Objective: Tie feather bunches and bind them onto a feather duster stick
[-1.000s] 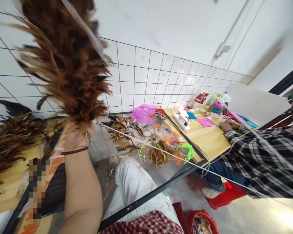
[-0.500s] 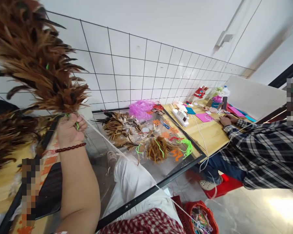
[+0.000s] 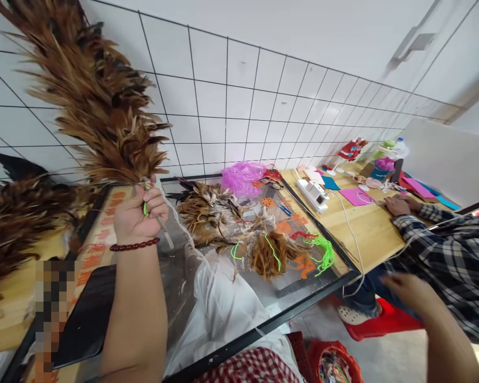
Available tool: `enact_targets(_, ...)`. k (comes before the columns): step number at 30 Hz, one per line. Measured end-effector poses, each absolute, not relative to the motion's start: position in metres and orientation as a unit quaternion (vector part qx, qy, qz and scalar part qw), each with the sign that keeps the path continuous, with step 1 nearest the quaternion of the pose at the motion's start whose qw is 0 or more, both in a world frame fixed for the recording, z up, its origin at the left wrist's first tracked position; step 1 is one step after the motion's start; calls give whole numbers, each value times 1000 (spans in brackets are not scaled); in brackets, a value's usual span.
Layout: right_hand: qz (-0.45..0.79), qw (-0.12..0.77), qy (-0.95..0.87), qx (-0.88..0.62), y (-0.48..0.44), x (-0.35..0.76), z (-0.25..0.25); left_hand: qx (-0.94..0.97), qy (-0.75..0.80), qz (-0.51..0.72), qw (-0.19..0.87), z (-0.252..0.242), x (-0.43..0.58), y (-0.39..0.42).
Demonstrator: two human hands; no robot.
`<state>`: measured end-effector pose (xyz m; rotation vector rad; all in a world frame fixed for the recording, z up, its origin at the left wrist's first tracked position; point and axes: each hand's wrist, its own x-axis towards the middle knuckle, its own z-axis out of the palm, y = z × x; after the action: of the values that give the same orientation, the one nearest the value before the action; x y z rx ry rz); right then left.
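My left hand [image 3: 141,213] is closed around the thin stick of a long feather duster [image 3: 115,122], which rises up and to the left with its brown and black feathers. Bits of bright green and white cord show at the fingers, and the stick's end pokes out below them. A white string [image 3: 183,229] hangs from the bound end of the duster toward my lap. My right hand [image 3: 409,292] is out at the right, in front of the co-worker's legs, smeared by motion; whether its fingers hold anything is not visible.
On the glass-topped table lie a heap of loose feathers [image 3: 207,213], a tied feather bundle [image 3: 269,255], green cord [image 3: 323,252] and a pink plastic bag [image 3: 243,178]. A black phone [image 3: 88,314] lies left. A power strip [image 3: 311,194] and a co-worker's hands [image 3: 399,205] are at right.
My right hand has come into view at the right. My left hand with the duster sits further right and slightly lower in view; the white string, taut before, now hangs slack.
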<state>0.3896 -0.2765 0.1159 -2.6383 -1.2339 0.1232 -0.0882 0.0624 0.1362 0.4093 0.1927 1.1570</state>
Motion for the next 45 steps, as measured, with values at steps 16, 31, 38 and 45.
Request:
enact_targets(16,227,-80,-730,-640,57,211,82,150,139,485,850,134,-53,54)
enact_targets(31,464,495,-561,-474,9,177,145,149,130,435,879,127,-28,47)
enact_targets(38,457,547,-562,-420,18,127,148,174,175,445,861,125,-18,43)
enact_targets(45,503,583,-486,-413,32,116,137,233,195,476,825,117,-6,40)
